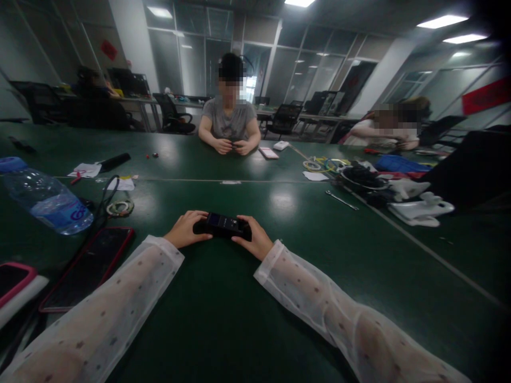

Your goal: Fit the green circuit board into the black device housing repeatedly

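Between my two hands is a small black box-shaped electronic device [224,225] with a dark screen and several small markings on its face. My left hand [187,227] grips its left end, thumb at the near side and fingers at the far side. The right end is held the same way by my right hand [255,236]. Both hands are close to the green tabletop [223,303]; whether the device rests on it I cannot tell. Sheer white dotted sleeves cover both my forearms.
On the left are a water bottle [51,199], a red-edged phone [90,268] and a coiled bracelet-like ring [120,208]. A wrench [342,200] and white plastic parts [421,208] lie right, near cables [325,164]. Opposite sits a person [229,117]; another person [383,127] sits far right.
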The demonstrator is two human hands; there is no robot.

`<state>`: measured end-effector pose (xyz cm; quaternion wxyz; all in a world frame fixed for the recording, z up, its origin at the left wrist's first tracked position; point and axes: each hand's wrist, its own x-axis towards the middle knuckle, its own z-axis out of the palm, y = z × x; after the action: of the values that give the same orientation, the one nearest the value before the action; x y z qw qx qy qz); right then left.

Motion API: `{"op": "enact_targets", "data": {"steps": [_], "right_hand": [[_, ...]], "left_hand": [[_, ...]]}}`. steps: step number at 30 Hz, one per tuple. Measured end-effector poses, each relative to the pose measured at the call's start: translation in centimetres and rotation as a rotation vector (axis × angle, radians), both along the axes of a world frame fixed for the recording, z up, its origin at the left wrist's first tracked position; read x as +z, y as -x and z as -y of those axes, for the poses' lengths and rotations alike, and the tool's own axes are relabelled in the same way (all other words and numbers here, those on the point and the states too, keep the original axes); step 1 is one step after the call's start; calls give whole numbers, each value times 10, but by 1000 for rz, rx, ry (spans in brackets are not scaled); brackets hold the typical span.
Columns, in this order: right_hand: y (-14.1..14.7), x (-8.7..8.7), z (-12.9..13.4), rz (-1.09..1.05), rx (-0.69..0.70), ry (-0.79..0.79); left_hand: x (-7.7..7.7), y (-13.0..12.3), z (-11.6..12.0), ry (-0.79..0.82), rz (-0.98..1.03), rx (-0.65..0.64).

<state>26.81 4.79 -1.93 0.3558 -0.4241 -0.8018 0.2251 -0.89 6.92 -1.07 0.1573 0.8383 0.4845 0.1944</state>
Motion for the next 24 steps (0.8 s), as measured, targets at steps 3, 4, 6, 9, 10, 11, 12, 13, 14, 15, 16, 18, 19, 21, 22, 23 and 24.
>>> {"op": "enact_targets", "data": {"steps": [3, 4, 6, 9, 10, 11, 12, 13, 14, 15, 16, 18, 19, 21, 22, 23, 24], "right_hand": [[1, 2, 0, 6, 2, 0], [1, 3, 1, 9, 1, 1], [2, 5, 1, 14, 3, 5], [2, 7, 1, 14, 12, 4], [2, 7, 2, 11, 17, 3], [2, 8, 2, 8, 24, 3], [2, 8, 2, 2, 31, 2], [1, 9, 2, -3, 40, 1], [1, 9, 2, -10, 48, 2], [1, 9, 2, -16, 55, 4], [1, 10, 2, -22, 61, 8], [1, 10, 2, -34, 68, 18], [1, 10, 2, -39, 69, 22], [1, 9, 2, -47, 60, 32], [1, 8, 2, -51, 54, 39], [1, 7, 2, -55, 51, 48], [1, 7, 1, -59, 48, 57]], "left_hand": [[-1, 0, 0, -16, 2, -4], [-1, 0, 0, -22, 4, -6], [-2, 1, -1, -31, 8, -9], [-3, 1, -1, -25, 13, -4], [-2, 1, -1, -21, 15, -1], [-2, 1, -1, -17, 16, 2], [-2, 1, -1, -15, 17, 5], [-2, 0, -1, -14, 17, 9], [-2, 0, 0, -13, 17, 10], [-2, 0, 0, -14, 17, 9], [-1, 0, 0, -15, 19, 8], [-1, 0, 1, -18, 23, 3], [-1, 0, 1, -19, 24, 0], [0, 0, 1, -15, 24, -2], [0, 0, 1, -10, 23, -4], [0, 0, 1, -7, 22, -5], [0, 1, 1, -7, 21, -6]]}}
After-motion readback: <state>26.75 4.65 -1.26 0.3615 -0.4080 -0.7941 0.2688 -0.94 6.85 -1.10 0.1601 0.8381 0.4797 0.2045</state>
